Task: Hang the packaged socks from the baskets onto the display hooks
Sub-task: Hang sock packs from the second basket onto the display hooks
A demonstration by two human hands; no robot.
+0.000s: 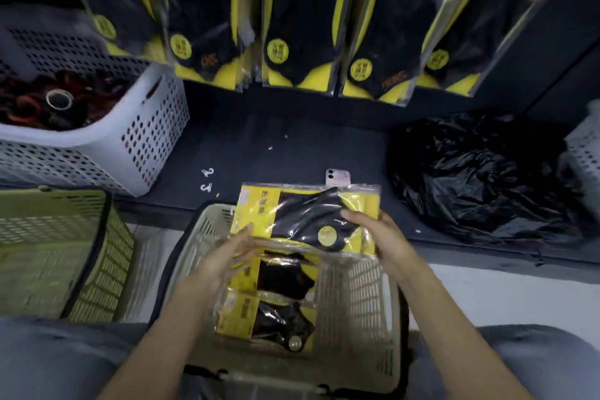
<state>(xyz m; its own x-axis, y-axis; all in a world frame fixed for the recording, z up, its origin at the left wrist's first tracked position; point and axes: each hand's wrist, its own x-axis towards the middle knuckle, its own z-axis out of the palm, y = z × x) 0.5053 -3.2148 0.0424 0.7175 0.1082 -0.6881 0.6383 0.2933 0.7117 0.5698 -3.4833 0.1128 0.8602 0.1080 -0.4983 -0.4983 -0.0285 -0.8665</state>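
Note:
A stack of yellow-and-black packaged socks (308, 214) is held above the far end of a beige basket (363, 295). My left hand (227, 256) grips the stack's near left edge, blurred by motion. My right hand (373, 230) holds its right side, fingers lying over the top pack. Two more sock packs (276, 302) lie in the basket below. Several packs of the same socks (292, 42) hang in a row on the dark display wall above.
A white perforated basket (156, 127) of red-and-black items stands on the dark shelf at left. A green basket (65, 253) sits on the floor at left. A black plastic bag (480, 175) lies at right. A phone (337, 177) and small white hooks (207, 178) lie on the shelf.

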